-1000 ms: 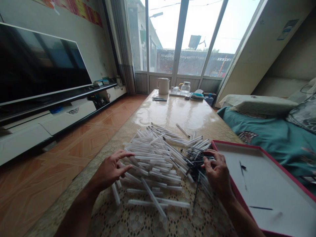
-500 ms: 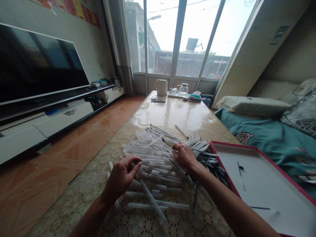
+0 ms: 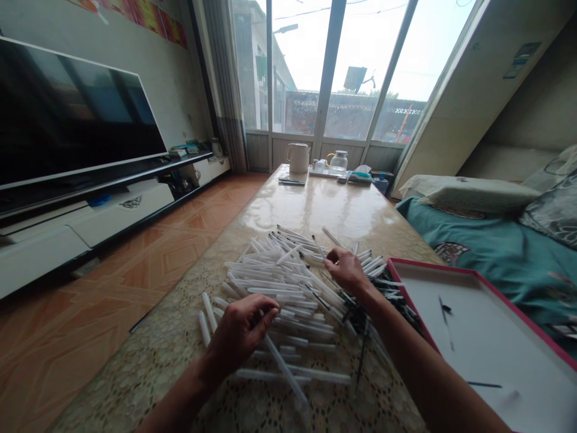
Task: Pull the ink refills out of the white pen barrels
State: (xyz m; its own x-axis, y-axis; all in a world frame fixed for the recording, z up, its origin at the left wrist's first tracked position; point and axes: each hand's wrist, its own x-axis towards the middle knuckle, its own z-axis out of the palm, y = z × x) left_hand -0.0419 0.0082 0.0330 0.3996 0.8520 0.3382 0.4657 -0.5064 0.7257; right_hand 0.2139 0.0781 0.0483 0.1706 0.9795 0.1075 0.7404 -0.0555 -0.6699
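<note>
My right hand (image 3: 346, 269) is closed in a pinch over the far side of the pile. A thin pen (image 3: 318, 246) with a dark tip sticks up and left from its fingertips. My left hand (image 3: 246, 322) hovers over the near left of the pile, thumb and fingertips together; what they hold, if anything, is hidden. Below it a white pen barrel (image 3: 286, 371) lies slantwise across others. Between and around my hands spreads a heap of translucent white pen barrels (image 3: 270, 270). Black pen parts (image 3: 358, 310) lie under my right wrist.
On the right stands a shallow red-rimmed white box (image 3: 478, 313) with a few dark pieces inside. A beige jug (image 3: 298, 159), a glass pitcher (image 3: 339, 161) and a tissue pack (image 3: 359, 175) stand at the table's far end. A sofa (image 3: 487, 240) flanks the right side.
My left hand has moved right and nearer to me, and its fingertips have come together. My right hand has risen slightly up and right, and a dark-tipped pen now shows at its fingers.
</note>
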